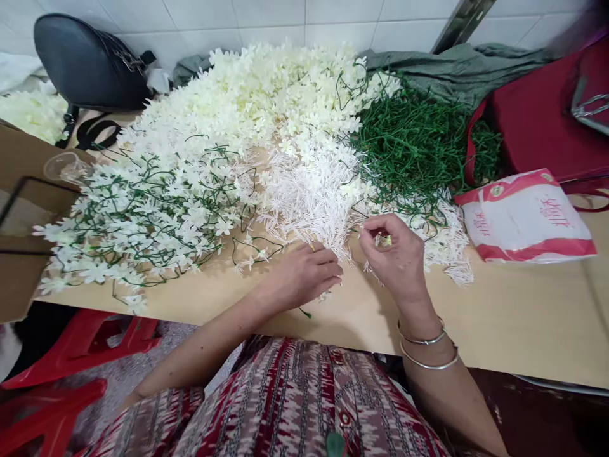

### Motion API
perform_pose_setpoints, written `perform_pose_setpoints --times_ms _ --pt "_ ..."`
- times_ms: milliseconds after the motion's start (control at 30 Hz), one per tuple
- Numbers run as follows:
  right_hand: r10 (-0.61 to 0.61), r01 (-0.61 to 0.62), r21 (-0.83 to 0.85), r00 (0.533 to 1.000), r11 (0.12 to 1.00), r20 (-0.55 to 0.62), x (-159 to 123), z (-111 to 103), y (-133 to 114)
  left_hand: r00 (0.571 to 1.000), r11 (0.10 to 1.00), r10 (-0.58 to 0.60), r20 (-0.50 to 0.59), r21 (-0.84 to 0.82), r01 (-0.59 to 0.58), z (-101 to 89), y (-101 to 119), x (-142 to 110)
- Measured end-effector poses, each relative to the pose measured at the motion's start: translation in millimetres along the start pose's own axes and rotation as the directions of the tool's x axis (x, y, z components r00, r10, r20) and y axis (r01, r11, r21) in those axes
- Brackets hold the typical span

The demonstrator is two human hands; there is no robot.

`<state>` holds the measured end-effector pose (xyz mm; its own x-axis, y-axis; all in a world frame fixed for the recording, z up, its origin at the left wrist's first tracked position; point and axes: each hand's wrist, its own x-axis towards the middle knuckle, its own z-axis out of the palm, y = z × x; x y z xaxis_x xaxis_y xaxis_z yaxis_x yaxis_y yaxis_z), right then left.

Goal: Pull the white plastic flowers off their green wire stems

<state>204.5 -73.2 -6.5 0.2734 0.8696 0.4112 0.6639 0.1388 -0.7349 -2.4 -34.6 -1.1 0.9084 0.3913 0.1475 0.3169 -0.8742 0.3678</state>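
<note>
My left hand (307,274) is closed above the table's front part, its fingers curled down. From beneath it show a short green stem (305,313) and a small pale blossom, apparently of one artificial flower stem in its grip; the fingers hide the rest. To its right, my right hand (397,254) pinches thumb and forefinger together; whatever is between the fingertips is too small to make out. Between and beyond the hands lies a heap of thin white plastic pieces (309,197). White artificial flowers on green stems (157,216) are piled at the left.
Loose cream petals (266,89) are heaped at the back, with bare green stems (413,139) right of them. A pink-and-white packet (528,216) and a red bag (537,108) stand right. At left are a black bag (90,63), cardboard box (28,190) and red stools (95,349).
</note>
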Motion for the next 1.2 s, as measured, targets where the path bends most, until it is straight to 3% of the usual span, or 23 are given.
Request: perform_pose_setpoints --times_ms 133,233,333,433,600,800,867,933,1067,1200 --pt "0.016 -0.008 0.032 0.962 0.999 -0.273 4.1 -1.5 6.9 0.992 0.994 0.107 0.069 0.031 -0.109 10.6 -0.2 11.8" --pt "0.036 -0.028 0.025 0.934 0.999 -0.355 7.6 -3.2 12.1 1.000 0.987 0.001 0.027 0.163 -0.006 13.5 -7.2 22.4" --pt "0.041 -0.033 0.027 0.925 0.999 -0.379 9.9 -2.0 15.3 0.992 0.963 -0.108 -0.057 0.244 0.119 10.0 -12.0 31.9" --pt "0.031 -0.018 0.037 0.923 0.999 -0.384 10.5 1.8 17.7 0.977 0.963 -0.161 -0.139 0.196 0.187 4.3 -14.2 44.7" --pt "0.024 0.001 0.069 0.935 0.998 -0.354 10.4 7.7 24.3 0.928 0.931 -0.222 -0.298 0.218 0.292 -5.5 -26.9 87.4" --pt "0.006 0.018 0.066 0.940 0.998 -0.342 13.4 9.8 33.2 0.983 0.905 -0.096 -0.154 0.398 0.150 -14.3 -51.1 130.0" --pt "-0.005 0.028 0.064 0.942 0.998 -0.337 14.3 9.5 34.0 0.982 0.923 -0.076 -0.172 0.359 0.135 -17.5 -56.7 130.9" --pt "-0.016 0.043 0.073 0.944 0.996 -0.330 14.7 8.7 32.7 0.960 0.954 -0.096 -0.262 0.251 0.164 -23.2 -59.6 125.5" --pt "-0.018 0.058 0.122 0.950 0.991 -0.311 12.7 6.7 23.5 0.859 0.979 -0.202 -0.470 -0.086 0.183 -39.6 -56.1 102.9" --pt "-0.017 0.066 0.175 0.964 0.982 -0.266 8.1 6.4 12.1 0.823 0.896 -0.373 -0.428 -0.396 0.201 -45.9 -44.3 79.9"
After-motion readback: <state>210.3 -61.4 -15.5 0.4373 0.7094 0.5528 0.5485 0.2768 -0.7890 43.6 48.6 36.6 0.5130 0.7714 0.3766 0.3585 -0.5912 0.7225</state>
